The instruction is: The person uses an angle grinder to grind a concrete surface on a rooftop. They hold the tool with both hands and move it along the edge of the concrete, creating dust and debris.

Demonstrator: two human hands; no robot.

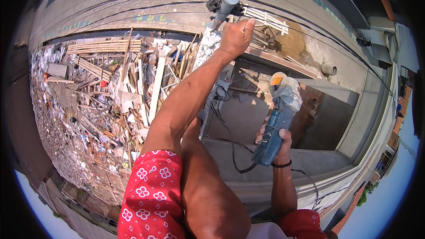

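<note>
My right hand (275, 140) grips the blue body of an angle grinder (278, 119). The tool points upward, its grey head (287, 93) is wrapped in clear plastic, and a black cord (234, 159) trails from its lower end. My left arm stretches far out, and my left hand (236, 37) is closed, thumb out, on the top of a rough white wall edge (207, 46). The hand sits just below a grey pipe (228, 2). What exactly the fingers clasp is hidden. I wear red sleeves (152, 194) with white flowers.
I look down from a height. A heap of planks and rubble (115, 84) lies far below on the left, beside a paved street (133, 9). A concrete ledge (265, 168) and flat roof (327, 115) lie under the grinder. Black cables (310, 22) cross the upper right.
</note>
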